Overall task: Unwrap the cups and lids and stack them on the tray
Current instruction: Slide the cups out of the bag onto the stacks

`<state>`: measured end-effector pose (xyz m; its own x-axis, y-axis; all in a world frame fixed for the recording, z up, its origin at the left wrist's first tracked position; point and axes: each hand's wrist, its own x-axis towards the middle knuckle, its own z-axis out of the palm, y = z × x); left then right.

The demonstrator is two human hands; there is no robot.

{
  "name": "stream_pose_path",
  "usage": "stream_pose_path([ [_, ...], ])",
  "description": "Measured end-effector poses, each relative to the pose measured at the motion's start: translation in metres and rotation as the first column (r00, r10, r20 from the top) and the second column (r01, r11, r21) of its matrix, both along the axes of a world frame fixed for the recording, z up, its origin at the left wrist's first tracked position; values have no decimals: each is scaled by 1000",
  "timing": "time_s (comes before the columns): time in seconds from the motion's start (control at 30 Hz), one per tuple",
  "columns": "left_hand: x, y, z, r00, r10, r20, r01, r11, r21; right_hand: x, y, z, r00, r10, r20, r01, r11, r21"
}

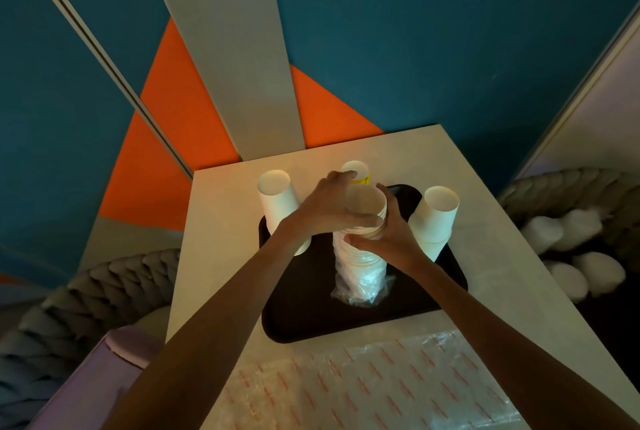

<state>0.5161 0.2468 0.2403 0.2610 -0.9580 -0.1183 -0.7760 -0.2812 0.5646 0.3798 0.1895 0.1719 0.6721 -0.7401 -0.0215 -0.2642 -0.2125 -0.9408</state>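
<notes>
reaching over tray (304, 291), left hand (329, 206) and right hand (394, 239) each grip wrapped round top of cup stack (360, 258).

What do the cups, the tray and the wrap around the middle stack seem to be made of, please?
Cups: likely paper, matte white and thin-walled. Tray: probably plastic, smooth black with rounded corners, though the look leaves it open. Wrap: thin clear plastic film, glossy and crinkled at the foot of the middle stack.
</notes>
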Motion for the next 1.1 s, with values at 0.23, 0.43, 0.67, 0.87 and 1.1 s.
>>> stream_pose_path([
  [0.23,-10,-11,2,993,-53,104,44,995,89,-6,5,-9,1000,-5,-15,5,1000,-3],
  [0.43,-9,-11,10,982,-50,182,25,990,142,-1,7,-14,999,-21,-25,22,999,30],
  [0.67,-6,-11,25,983,6,182,-32,990,139,-2,9,-21,999,-2,-51,3,1000,30],
  [0.87,7,-2,66,986,116,116,-118,993,9,-5,4,-27,998,-4,-64,5,1000,20],
  [1.1,48,49,72,963,242,-122,-225,964,142,-9,0,-28,998,9,-60,-6,999,48],
])
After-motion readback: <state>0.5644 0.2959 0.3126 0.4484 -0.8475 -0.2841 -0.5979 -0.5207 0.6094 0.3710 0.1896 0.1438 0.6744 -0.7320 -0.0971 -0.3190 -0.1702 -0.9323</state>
